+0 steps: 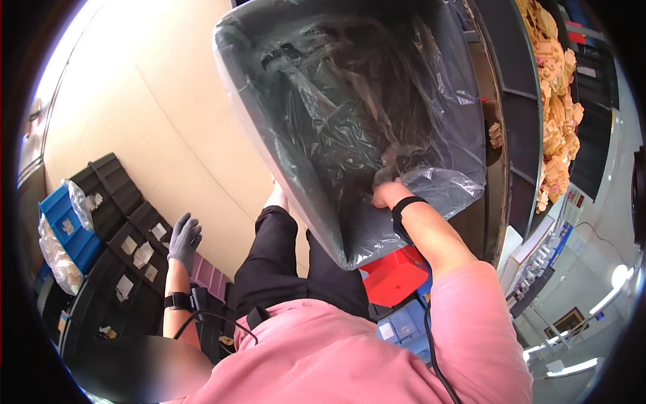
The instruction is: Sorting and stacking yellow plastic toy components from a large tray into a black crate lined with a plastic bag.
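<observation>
A large dark bin lined with a clear plastic bag (323, 121) fills the upper middle, the film folded out over its rim. Bare and closed, my right hand (390, 195) reaches in over the near right corner. Its fingers grip the crumpled film there, though their tips are partly hidden. On the left, my left hand (184, 240) wears a grey glove. Its fingers are stretched out, with nothing in them, apart from the bin and near a purple crate (208, 277).
Dark stacked crates (138, 236) and a blue crate (79, 232) with plastic bags line the left. Below the bin sit a red bin (397, 276) and blue boxes (407, 330). Tan moulded parts (557, 114) are heaped in a dark container (515, 87) at right.
</observation>
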Demonstrator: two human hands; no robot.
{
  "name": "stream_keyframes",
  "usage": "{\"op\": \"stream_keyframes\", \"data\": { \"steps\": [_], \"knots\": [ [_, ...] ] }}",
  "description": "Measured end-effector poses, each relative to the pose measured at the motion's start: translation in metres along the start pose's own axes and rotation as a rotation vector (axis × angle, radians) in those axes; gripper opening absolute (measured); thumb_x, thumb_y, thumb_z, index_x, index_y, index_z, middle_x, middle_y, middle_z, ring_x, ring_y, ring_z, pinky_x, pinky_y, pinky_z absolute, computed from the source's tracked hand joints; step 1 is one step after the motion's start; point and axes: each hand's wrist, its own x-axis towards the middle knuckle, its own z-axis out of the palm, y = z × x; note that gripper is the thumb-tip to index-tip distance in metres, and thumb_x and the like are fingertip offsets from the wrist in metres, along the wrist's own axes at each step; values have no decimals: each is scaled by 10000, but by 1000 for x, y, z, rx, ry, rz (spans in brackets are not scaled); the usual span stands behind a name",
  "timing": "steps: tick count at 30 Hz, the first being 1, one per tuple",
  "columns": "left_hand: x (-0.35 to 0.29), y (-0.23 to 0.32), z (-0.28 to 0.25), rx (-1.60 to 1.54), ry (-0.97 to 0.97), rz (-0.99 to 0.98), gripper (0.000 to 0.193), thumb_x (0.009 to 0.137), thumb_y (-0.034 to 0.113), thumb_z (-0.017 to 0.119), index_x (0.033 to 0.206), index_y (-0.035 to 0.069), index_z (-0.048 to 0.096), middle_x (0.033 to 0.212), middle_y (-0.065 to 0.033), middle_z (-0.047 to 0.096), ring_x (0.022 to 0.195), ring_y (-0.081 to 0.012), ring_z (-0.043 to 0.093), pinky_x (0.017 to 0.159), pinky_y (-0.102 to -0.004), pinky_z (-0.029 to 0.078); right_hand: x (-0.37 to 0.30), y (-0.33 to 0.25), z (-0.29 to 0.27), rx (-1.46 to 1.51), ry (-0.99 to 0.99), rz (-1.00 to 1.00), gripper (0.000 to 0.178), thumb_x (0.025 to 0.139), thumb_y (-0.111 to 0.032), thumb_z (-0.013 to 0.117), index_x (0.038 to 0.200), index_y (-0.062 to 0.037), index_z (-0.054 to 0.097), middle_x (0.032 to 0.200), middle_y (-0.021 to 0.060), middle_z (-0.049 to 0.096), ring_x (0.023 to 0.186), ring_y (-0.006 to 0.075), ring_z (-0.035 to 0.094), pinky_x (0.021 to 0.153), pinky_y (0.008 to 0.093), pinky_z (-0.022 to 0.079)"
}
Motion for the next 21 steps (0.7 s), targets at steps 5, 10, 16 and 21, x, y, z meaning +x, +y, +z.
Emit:
{"op": "stream_keyframes", "data": {
  "steps": [5,10,16,21],
  "knots": [
    [-21,-21,-37,-157,115,53,436,925,242,575,1337,160,456,1144,-24,589,968,-130,577,792,-273,457,-121,8,-80,340,303,-168,578,896,-457,507,1381,-148,447,1397,87,479,1310,289,422,1081,470,282],
    [-46,61,23,-169,27,305,418,933,280,573,1323,154,490,1214,-55,559,1094,-163,545,961,-319,434,-227,14,-82,1212,777,-744,451,960,-364,504,1304,-73,501,1266,105,578,1134,214,576,940,303,438],
    [-118,160,138,-372,-683,599,439,996,132,380,1429,96,319,1336,-87,466,1189,-178,474,1044,-327,372,-361,79,-9,1995,870,-1031,355,993,-287,478,1256,-54,524,1167,81,607,1057,153,586,895,281,459],
    [-236,178,313,-548,-1174,359,294,998,181,413,1245,88,543,1126,-75,623,1047,-175,560,966,-330,419,-330,247,57,1363,1920,-99,383,907,-225,599,1241,-54,524,1115,82,610,1025,188,576,810,310,490]
  ]
}}
